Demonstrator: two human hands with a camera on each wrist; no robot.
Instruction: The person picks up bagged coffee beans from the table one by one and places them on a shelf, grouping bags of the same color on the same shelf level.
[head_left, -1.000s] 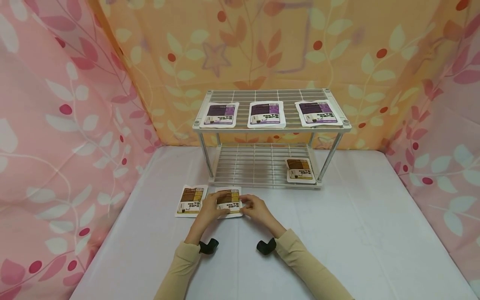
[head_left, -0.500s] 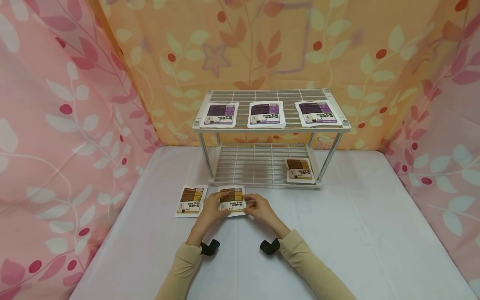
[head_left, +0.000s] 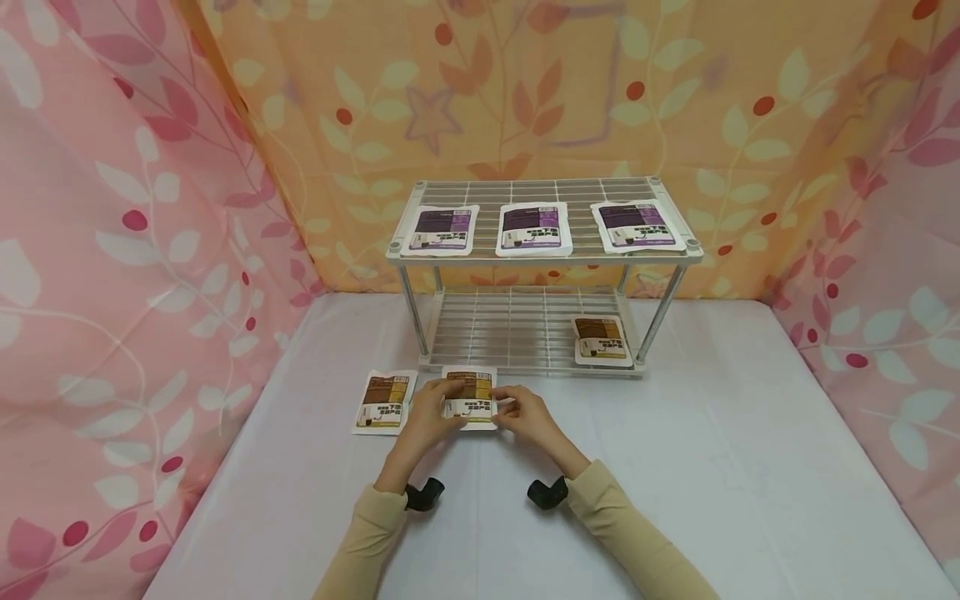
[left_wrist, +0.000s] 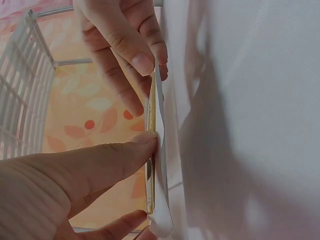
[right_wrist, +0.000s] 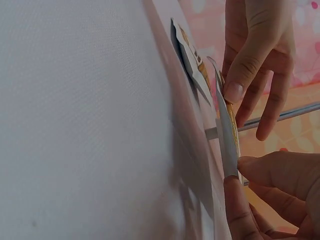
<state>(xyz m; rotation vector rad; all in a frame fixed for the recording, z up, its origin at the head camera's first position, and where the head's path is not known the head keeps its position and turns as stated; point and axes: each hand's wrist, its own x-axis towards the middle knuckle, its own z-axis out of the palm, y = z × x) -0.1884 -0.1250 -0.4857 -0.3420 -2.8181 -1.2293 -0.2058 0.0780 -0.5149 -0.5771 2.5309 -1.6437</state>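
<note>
A flat white pouch with a brown-and-yellow label (head_left: 472, 408) is held between both hands in front of the rack, a little above the table. My left hand (head_left: 429, 417) grips its left side, the thumb (left_wrist: 135, 145) pressing on the labelled face. On the right edge my right hand (head_left: 525, 412) pinches it, thumb (right_wrist: 265, 167) on the face and a finger beneath. A second brown-labelled pouch (head_left: 385, 403) lies on the table just left of my left hand. Some left fingertips are hidden in the head view.
A white two-tier wire rack (head_left: 487, 325) stands behind the hands on a white-covered table (head_left: 735, 467). Three purple-labelled pouches lie on its top shelf, including a middle one (head_left: 534, 229). One brown-labelled pouch (head_left: 602, 340) is at the lower shelf's right end. Floral cloth (head_left: 300, 100) surrounds the table.
Both hands have shifted slightly right with the held pouch, which also moves a little toward the rack. The other pouches have stayed where they were.
</note>
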